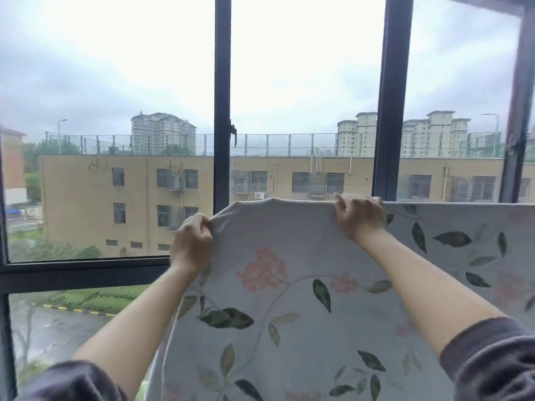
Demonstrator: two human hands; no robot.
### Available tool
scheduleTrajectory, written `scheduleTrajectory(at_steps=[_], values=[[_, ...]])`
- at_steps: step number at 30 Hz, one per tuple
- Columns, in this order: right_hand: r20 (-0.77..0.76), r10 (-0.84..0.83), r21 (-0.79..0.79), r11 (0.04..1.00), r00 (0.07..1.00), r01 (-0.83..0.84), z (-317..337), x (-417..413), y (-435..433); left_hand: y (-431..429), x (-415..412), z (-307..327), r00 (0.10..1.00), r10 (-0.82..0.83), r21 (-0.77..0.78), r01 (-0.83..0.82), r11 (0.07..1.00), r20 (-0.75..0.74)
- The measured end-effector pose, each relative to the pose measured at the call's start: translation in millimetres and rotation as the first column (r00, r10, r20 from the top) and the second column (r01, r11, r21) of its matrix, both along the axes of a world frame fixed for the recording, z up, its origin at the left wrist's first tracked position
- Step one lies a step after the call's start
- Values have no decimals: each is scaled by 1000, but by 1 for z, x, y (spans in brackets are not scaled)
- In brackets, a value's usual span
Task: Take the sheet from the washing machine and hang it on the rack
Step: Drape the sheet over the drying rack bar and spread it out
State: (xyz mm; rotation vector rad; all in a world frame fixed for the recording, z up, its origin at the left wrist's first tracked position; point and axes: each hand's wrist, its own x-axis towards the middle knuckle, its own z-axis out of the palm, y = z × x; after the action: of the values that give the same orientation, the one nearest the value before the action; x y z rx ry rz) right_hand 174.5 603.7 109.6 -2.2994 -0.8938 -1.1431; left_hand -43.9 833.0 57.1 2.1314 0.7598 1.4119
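window glass fills most of what you see, its dark frame [222, 111] splitting the view of a tan building [130, 204] and a grey sky. in front of it the floral sheet [289, 314] hangs as a broad panel, out of the washing machine, which is nowhere in view. its top edge runs in a straight line off to your right, as if folded over a bar. the rack itself is covered by the cloth, so you can only judge that it is there. toward your left the top edge leaves that line and curves down to a loose corner, which looks unsupported.

your forearms reach up from grey sleeves [492, 357] on either side of the panel. your right hand [359, 217] sits on the top line with its fingers curled over the edge, gripping the fold. your left hand [192, 241] is lower and out to the side, pinching the drooping corner between thumb and curled fingers, and the cloth puckers where it pulls.

by this look the task is most of the way through: the sheet is up and the right stretch lies flat. what seems left is to draw the left corner up and outward along the line, smooth the sag, and let go.
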Motion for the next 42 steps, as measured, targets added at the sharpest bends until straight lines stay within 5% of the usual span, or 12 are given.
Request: scheduleTrajectory(at_steps=[2, 4, 7, 13, 18, 22, 26, 30, 34, 37, 40, 42], values=[[33, -10, 34, 999, 999, 9, -4, 9, -2, -29, 21, 13, 999, -26, 73, 24, 997, 33], [81, 44, 12, 999, 996, -45, -8, 14, -1, -61, 51, 25, 1000, -3, 317, -1, 948, 14], [147, 136, -41, 991, 980, -131, -11, 24, -15, -89, 82, 36, 984, 168, 534, -113, 838, -55], [211, 20, -20, 1000, 977, -16, -47, 80, -73, -84, 94, -19, 913, 407, 588, -319, 743, -18], [134, 100, -226, 972, 986, -68, -161, 95, -92, -124, 116, -156, 868, 409, 622, -160, 767, -280], [-152, 70, -445, 886, 986, -132, -276, 101, -108, -152, 121, -251, 735, 367, 526, -17, 850, -569], [-474, 19, -505, 813, 880, -290, -379, 91, -134, -182, 104, -341, 530, 216, 257, 4, 967, -820], [-769, -147, -487, 766, 622, -420, -453, 77, -155, -208, 88, -415, 411, -2, -34, -72, 997, -912], [-914, -203, -345, 845, 352, -409, -531, 66, -171, -228, 89, -488, 389, -246, -318, -130, 939, -888], [-986, -159, -166, 959, 48, -232, -582, 58, -181, -247, 97, -540, 595, -417, -646, -237, 726, -687], [-949, 36, 15, 998, -313, 69, -633, 68, -178, -254, 113, -601, 875, -326, -929, -297, 222, -358], [-859, 273, 160, 947, -434, 278, -683, 77, -172, -256, 124, -651, 981, -141, -987, -144, -70, -133]])
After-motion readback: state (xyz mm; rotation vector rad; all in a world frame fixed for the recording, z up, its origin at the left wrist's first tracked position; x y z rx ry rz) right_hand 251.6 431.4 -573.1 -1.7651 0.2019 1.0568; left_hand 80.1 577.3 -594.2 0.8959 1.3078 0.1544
